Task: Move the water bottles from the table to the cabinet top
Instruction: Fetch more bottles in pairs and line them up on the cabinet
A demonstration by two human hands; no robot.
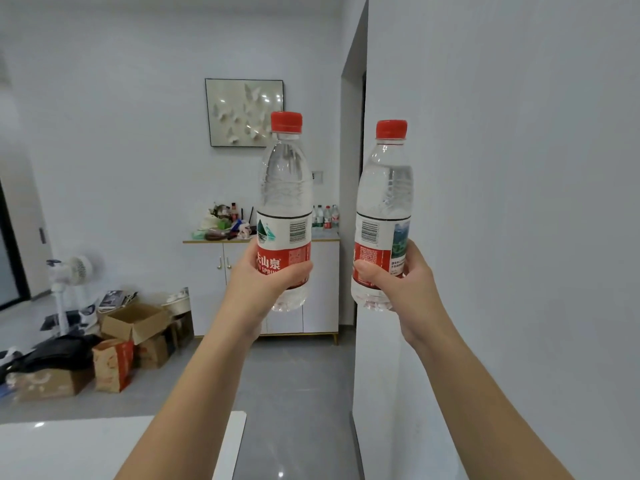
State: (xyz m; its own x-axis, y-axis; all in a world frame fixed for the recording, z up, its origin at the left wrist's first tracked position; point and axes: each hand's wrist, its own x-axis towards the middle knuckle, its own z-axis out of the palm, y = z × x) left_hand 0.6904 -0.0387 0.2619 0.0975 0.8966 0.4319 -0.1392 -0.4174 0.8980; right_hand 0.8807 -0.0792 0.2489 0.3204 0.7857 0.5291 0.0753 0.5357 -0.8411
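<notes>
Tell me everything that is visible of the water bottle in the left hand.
The bottle is clear plastic, seemingly full of water, with a closed red cap. Its label is white above, with a barcode and a green mountain mark, and red below with white characters. It is held upright in the air. Only the left hand touches it, gripping its lower part over the red band.
</notes>
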